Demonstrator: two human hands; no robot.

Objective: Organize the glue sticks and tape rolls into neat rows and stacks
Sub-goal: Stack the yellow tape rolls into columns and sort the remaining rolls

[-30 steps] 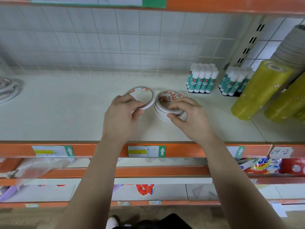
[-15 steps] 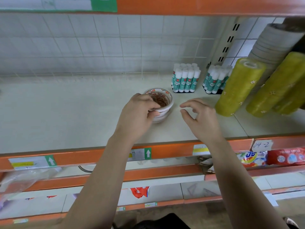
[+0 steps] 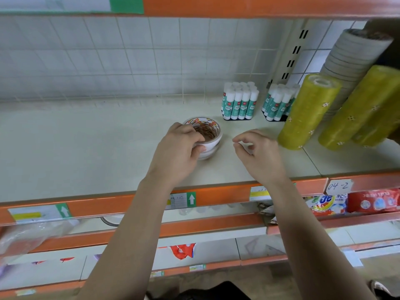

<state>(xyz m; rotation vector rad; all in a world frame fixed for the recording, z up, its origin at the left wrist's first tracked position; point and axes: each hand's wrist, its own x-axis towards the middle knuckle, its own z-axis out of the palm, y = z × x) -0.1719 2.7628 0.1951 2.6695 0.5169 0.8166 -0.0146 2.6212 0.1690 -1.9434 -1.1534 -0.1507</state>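
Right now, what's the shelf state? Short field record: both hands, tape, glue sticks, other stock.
left hand: grips the stack of white flat tape rolls, fingers over the rim, thumb on the side
right hand: fingers loosely curled, holds nothing, apart from the stack
stack location: mid cream shelf board
white-capped teal glue sticks: upright, two blocks at the back, second block to the right
yellow clear tape columns: right of the glue sticks
grey roll column: behind the yellow ones
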